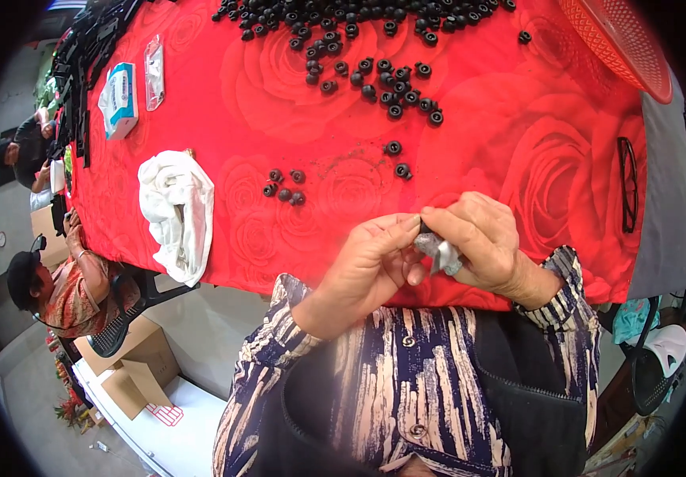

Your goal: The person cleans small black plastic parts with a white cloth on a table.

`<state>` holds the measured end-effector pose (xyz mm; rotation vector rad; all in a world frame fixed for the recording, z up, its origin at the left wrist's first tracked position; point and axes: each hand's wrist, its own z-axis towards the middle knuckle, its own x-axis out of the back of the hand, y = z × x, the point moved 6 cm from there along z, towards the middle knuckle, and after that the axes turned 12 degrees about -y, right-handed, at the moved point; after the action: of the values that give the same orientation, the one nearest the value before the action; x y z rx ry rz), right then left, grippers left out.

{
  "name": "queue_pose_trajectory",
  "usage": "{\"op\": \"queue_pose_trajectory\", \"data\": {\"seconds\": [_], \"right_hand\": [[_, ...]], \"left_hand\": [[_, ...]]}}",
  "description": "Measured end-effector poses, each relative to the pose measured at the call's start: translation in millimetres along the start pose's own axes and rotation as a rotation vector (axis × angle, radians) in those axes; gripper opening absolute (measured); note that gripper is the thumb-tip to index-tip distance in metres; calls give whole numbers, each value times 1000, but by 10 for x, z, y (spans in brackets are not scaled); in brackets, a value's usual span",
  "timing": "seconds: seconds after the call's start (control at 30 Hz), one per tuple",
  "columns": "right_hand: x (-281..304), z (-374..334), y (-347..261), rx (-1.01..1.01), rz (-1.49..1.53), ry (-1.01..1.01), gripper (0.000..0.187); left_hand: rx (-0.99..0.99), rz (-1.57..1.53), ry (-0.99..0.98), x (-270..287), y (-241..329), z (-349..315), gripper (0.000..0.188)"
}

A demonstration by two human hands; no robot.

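Note:
My left hand [380, 258] and my right hand [476, 238] meet above the near edge of the red cloth-covered table [271, 238]. Thumbs and forefingers close on a small black piece [424, 227], mostly covered by the fingertips. Under my right hand's curled fingers sits a crumpled-looking grey, partly shiny object [443, 257]; its kind is not clear. Farther out and slightly left lies a small cluster of black knob-like parts [285, 193]. Two more such parts [398, 159] rest just beyond my hands.
A large pile of black parts [343, 24] spreads along the far side. A red mesh basket [625, 48] stands far right, near black glasses [627, 184]. To the left are white cloth [176, 211], a tissue pack [119, 102] and long black strips [84, 79]. Two people sit beyond.

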<state>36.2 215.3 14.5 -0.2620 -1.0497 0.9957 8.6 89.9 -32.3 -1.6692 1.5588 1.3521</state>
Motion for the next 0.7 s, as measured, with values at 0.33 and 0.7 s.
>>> {"op": "queue_pose_trajectory", "data": {"seconds": [0.33,0.7], "right_hand": [[20,-46,-85,54,-134,48,35],[3,-28,-70,87,-75,76,33]], "left_hand": [[-32,-20,-28,16,-56,32,14],[-95,85,77,15,38,-48,17]]}}
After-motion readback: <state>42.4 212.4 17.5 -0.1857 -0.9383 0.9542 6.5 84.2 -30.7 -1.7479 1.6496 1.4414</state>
